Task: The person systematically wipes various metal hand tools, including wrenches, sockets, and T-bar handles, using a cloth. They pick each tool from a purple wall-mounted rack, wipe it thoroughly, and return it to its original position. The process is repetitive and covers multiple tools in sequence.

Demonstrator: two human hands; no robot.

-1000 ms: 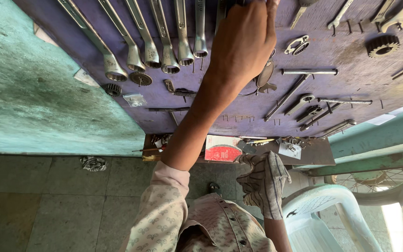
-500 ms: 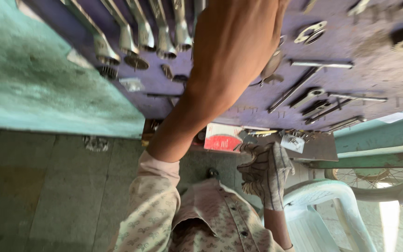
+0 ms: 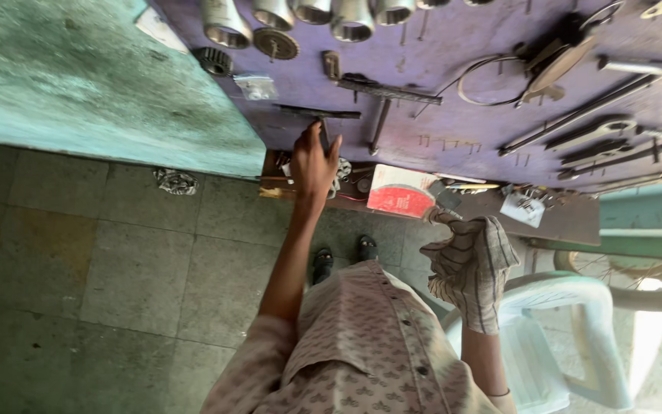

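Below a purple tool board [image 3: 469, 146], left hand [image 3: 312, 165] fingers grip a dark tool [image 3: 323, 136]; right hand [image 3: 469, 264] clutches striped cloth [image 3: 478, 284]

Scene lit by soft daylight; brightest light admitted from lower right, where floor beside white plastic chair [image 3: 576, 307] is blown out to glare. Purple tool board [image 3: 484, 115] evenly lit, short shadows cast under hung tools. Green wall [image 3: 78, 77] and floor tiles [image 3: 78, 268] rendered duller. Focus mostly sharp; slight softness at top edge. Wide-angle stretching noted at frame edges.
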